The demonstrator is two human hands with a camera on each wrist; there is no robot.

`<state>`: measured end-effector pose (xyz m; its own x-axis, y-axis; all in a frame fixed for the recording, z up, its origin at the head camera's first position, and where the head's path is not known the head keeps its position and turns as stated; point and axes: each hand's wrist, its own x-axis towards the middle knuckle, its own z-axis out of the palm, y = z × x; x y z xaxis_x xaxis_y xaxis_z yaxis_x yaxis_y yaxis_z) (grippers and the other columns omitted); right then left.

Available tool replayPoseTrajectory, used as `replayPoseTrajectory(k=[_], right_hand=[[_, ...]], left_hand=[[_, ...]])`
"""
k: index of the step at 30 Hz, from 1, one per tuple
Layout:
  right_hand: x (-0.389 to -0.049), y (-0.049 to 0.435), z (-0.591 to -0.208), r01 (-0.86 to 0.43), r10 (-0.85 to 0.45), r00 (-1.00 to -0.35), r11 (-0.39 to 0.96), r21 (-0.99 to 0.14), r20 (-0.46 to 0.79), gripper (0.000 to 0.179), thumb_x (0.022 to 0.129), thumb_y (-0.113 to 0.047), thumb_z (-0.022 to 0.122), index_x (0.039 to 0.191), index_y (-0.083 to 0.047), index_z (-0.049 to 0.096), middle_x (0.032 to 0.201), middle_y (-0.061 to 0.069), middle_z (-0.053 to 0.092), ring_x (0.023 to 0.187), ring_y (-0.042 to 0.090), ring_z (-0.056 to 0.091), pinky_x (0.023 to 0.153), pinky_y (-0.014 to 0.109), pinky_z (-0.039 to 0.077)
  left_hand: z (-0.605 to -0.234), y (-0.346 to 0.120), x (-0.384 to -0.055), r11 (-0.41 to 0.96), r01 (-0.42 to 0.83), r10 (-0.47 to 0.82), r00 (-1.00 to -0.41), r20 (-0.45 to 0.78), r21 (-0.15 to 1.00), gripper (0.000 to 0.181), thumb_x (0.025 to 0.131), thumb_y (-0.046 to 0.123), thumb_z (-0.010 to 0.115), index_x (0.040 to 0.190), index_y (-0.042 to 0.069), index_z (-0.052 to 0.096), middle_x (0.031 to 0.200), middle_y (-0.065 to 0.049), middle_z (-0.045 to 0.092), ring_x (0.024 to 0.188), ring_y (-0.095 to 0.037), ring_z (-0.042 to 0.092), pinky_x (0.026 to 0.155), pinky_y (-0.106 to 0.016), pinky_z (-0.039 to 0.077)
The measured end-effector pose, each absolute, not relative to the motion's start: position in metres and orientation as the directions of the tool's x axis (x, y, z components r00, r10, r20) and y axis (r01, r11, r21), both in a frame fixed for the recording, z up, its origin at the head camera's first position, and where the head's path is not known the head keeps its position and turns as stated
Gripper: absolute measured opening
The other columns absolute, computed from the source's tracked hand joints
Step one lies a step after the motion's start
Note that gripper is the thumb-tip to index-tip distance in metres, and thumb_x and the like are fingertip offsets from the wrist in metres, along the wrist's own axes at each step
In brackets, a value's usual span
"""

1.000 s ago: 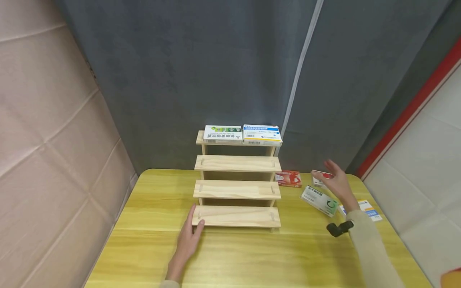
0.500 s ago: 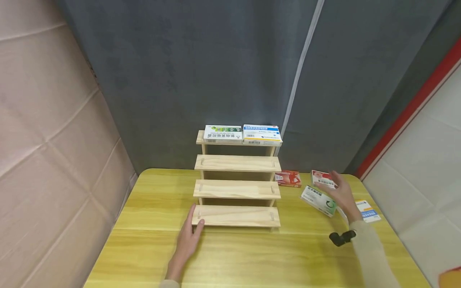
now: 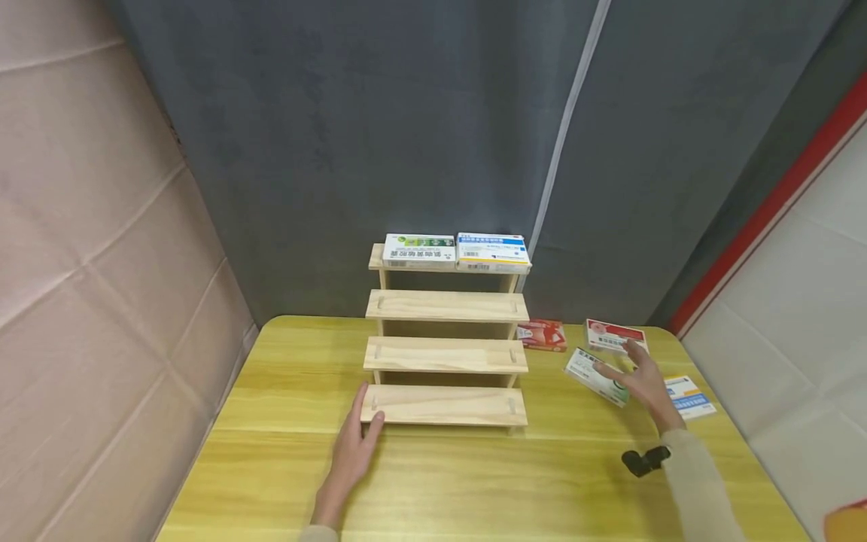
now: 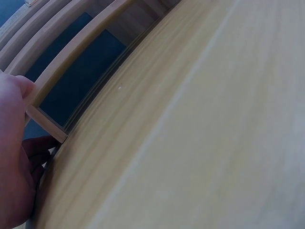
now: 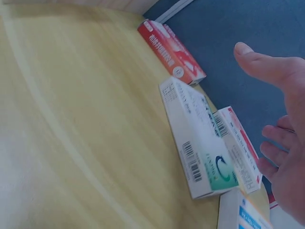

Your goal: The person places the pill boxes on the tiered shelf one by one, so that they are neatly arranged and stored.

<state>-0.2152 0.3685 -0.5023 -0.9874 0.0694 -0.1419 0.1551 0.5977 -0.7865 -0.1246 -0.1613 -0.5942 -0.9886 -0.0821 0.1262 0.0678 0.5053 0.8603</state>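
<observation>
My left hand (image 3: 349,455) holds the lower left corner of a stepped wooden display rack (image 3: 443,405). In the left wrist view its thumb (image 4: 24,85) lies on the lowest step, with the other fingers round the side panel. My right hand (image 3: 647,385) hovers over the medicine boxes at the right, fingers spread and nothing in its grasp. Beneath it lie a white-and-green medicine box (image 5: 195,138) and a white-and-red medicine box (image 3: 612,336). A blue-and-white medicine box (image 3: 691,397), partly hidden by the hand in the head view, lies to the right.
On the top step lie a white-and-green box (image 3: 418,252) and a blue-and-white box with a yellow stripe (image 3: 493,254). A red box (image 3: 542,336) lies beside the rack's right side. Behind the table (image 3: 447,489) hangs a grey curtain (image 3: 339,150).
My right hand has moved right and toward me over the boxes, uncovering the white-and-red box. My left hand has stayed at the rack's corner.
</observation>
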Motion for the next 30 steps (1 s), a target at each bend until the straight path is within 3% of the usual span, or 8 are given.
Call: replayPoseTrajectory(k=[8,22,30], right_hand=[[-0.212,0.373,-0.517,0.141,0.061,-0.988,0.716,-0.684,-0.141,0.115,0.089,-0.05,0.074,0.159,0.007,0.003,0.161,0.039,0.016,0.145,0.059,0.021,0.115,0.073,0.026],[-0.206,0.379,-0.528,0.166,0.073,-0.983,0.749,-0.642,-0.169,0.114,0.086,-0.047,0.078,0.157,0.012,0.011,0.159,0.04,0.019,0.145,0.058,0.023,0.115,0.071,0.026],[-0.206,0.385,-0.531,0.137,0.07,-0.988,0.819,-0.557,-0.141,0.109,0.084,-0.043,0.08,0.152,0.018,0.02,0.152,0.044,0.029,0.135,0.059,0.036,0.11,0.07,0.034]], left_hand=[[-0.594,-0.161,-0.125,0.504,0.082,-0.079,-0.987,0.14,0.86,0.069,0.106,0.044,0.048,0.164,0.022,0.017,0.169,-0.008,0.022,0.15,-0.045,0.029,0.118,-0.071,0.023],[-0.592,-0.16,-0.125,0.495,0.083,-0.076,-0.988,0.138,0.865,0.068,0.107,0.043,0.048,0.164,0.022,0.018,0.169,-0.007,0.022,0.151,-0.042,0.028,0.12,-0.069,0.022],[-0.591,-0.16,-0.124,0.496,0.079,-0.076,-0.988,0.134,0.865,0.068,0.107,0.043,0.048,0.164,0.021,0.018,0.17,-0.007,0.021,0.151,-0.043,0.028,0.119,-0.07,0.022]])
